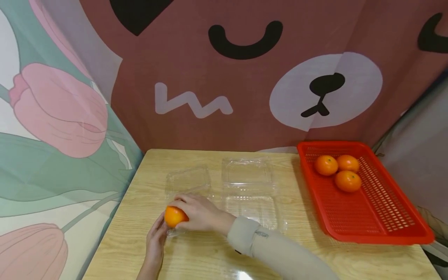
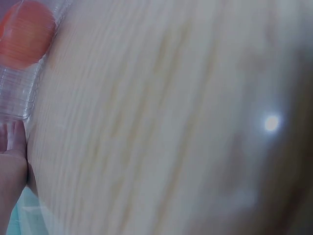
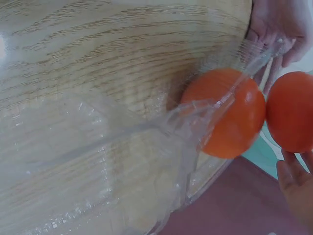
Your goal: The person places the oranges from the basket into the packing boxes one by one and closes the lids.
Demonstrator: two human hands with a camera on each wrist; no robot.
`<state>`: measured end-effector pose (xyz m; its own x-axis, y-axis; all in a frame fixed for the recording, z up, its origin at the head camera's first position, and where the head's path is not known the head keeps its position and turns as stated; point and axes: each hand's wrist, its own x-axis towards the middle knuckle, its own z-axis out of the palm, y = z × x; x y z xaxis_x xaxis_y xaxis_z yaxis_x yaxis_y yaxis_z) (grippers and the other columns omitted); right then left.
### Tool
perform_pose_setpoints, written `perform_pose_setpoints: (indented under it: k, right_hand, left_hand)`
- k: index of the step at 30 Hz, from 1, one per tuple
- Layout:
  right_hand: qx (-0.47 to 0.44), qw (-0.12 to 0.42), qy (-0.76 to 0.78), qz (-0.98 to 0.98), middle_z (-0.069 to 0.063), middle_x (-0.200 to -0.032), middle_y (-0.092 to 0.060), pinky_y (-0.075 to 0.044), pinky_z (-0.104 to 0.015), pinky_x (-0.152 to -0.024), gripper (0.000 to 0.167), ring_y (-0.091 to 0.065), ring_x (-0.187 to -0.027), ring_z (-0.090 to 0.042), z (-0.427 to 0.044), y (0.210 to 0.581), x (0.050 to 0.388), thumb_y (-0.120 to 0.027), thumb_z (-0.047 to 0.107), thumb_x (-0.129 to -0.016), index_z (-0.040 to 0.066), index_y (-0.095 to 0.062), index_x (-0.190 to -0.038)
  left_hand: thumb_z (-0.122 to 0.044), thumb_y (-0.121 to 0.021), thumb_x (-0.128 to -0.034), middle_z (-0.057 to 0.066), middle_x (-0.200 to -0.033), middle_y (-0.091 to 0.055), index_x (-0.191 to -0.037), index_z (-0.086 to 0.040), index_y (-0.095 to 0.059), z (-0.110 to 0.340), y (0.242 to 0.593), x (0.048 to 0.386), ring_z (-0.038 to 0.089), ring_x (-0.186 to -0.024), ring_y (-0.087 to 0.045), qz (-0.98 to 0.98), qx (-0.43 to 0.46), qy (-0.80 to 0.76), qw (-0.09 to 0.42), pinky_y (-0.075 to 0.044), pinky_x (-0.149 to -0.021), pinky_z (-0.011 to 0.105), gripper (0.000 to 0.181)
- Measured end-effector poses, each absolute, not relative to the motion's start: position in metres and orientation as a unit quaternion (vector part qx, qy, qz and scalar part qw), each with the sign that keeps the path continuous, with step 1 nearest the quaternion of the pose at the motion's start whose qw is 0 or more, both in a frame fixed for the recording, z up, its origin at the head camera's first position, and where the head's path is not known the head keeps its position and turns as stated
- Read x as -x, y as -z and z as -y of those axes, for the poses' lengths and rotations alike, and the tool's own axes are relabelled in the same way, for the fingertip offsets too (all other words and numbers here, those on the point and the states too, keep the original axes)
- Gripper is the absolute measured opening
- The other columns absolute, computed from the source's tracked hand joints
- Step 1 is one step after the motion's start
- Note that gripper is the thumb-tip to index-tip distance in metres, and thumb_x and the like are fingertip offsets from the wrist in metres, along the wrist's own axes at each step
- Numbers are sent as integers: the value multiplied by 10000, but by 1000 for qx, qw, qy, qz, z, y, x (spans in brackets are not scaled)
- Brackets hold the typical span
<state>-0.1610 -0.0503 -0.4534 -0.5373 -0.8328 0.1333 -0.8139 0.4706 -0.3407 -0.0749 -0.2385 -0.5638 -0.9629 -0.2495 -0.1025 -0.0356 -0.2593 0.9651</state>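
My right hand (image 1: 199,213) grips an orange (image 1: 174,216) over the left clear plastic container (image 1: 188,179); the right wrist view shows its fingertips (image 3: 294,172) against the held orange (image 3: 292,111). Beside that one, a second orange (image 3: 225,112) is seen through the clear plastic; in the left wrist view an orange (image 2: 27,34) also shows at the container (image 2: 18,93). My left hand (image 1: 155,241) touches the container's near left end, its fingers extended in the left wrist view (image 2: 12,164). The right hand and held orange hide much of the container's base in the head view.
Another clear container (image 1: 250,210) lies opened to the right, on the wooden table (image 1: 210,258). A red basket (image 1: 371,212) at the far right holds three oranges (image 1: 348,181). A curtain with a bear print (image 1: 189,136) hangs behind the table.
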Motion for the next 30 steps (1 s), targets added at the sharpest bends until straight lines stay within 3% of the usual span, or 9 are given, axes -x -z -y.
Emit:
perform_pose_setpoints:
  k: [6,15,23,30]
  right_hand:
    - [481,22,164,-861,1,-1425,-485,-393,-343,-1096,620,-495,-1294,-181,59,460,163,-698,486,-890,238,-510,-1427]
    - [472,25,116,-874,13,-1394,-509,-390,-350,-1094,619,-514,-1262,-167,70,469,167,-708,479,-884,244,-509,-1421]
    - [468,36,94,-878,31,-1397,-515,-407,-382,-1077,619,-510,-1265,-154,72,473,166,-696,488,-893,250,-500,-1430]
    - [469,45,97,-876,10,-1424,-507,-404,-386,-1082,616,-511,-1275,-163,72,471,167,-699,469,-898,244,-498,-1435]
  left_hand:
    - [-48,-454,-1023,-249,-1192,-617,-1257,-304,-650,239,565,75,-67,-1107,-558,597,-108,791,77,-428,-934,103,399]
    - [18,-442,-1000,-228,-1204,-619,-1341,-186,-608,239,565,76,-62,-1117,-570,581,-84,805,85,-428,-945,104,431]
    - [-2,-442,-1015,-247,-1237,-597,-1471,-1,-432,239,565,76,-87,-1148,-541,581,-85,805,80,-410,-963,95,457]
    - [-13,-463,-1009,-261,-1228,-593,-1478,37,-395,239,565,76,-102,-1143,-533,587,-98,800,75,-409,-962,91,476]
